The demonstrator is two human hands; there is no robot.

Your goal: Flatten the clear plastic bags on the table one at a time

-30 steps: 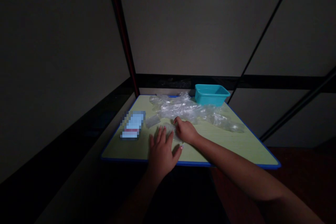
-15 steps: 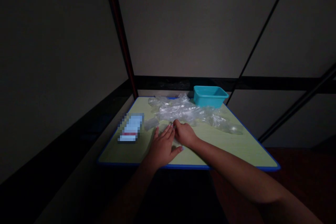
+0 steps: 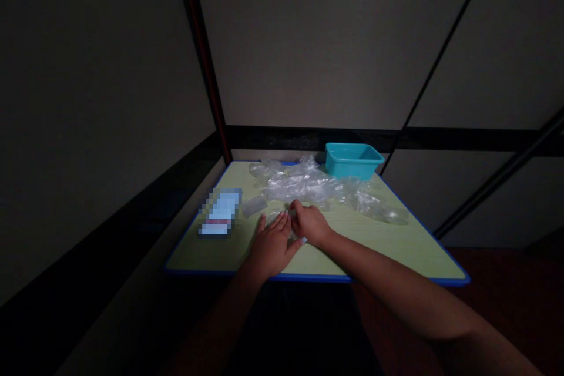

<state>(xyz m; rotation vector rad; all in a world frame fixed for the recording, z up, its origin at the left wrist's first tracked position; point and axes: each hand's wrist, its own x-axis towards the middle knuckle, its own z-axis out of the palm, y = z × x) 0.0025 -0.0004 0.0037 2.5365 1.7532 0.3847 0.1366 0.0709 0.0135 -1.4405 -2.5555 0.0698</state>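
Note:
My left hand (image 3: pixel 272 245) lies flat with its fingers spread, pressing on a small piece of clear plastic (image 3: pixel 274 215) on the table (image 3: pixel 374 249). Right beside it, my right hand (image 3: pixel 311 224) is closed, its fingers curled down at the left hand's fingertips; what they pinch is hidden. Beyond both hands spreads a crumpled heap of clear plastic bags (image 3: pixel 304 184). A small folded plastic packet (image 3: pixel 254 206) rests to the left of the heap, just past the left fingertips.
A turquoise basket (image 3: pixel 355 168) stands at the table's back right. Toward the left edge lies a blurred, bright phone-like rectangle (image 3: pixel 222 211). Walls rise behind the table and on its left. The tabletop has a blue edge.
My left thumb has moved slightly up and closer to my right hand. More of the clear plastic shows above the left fingers. My right hand has hardly moved.

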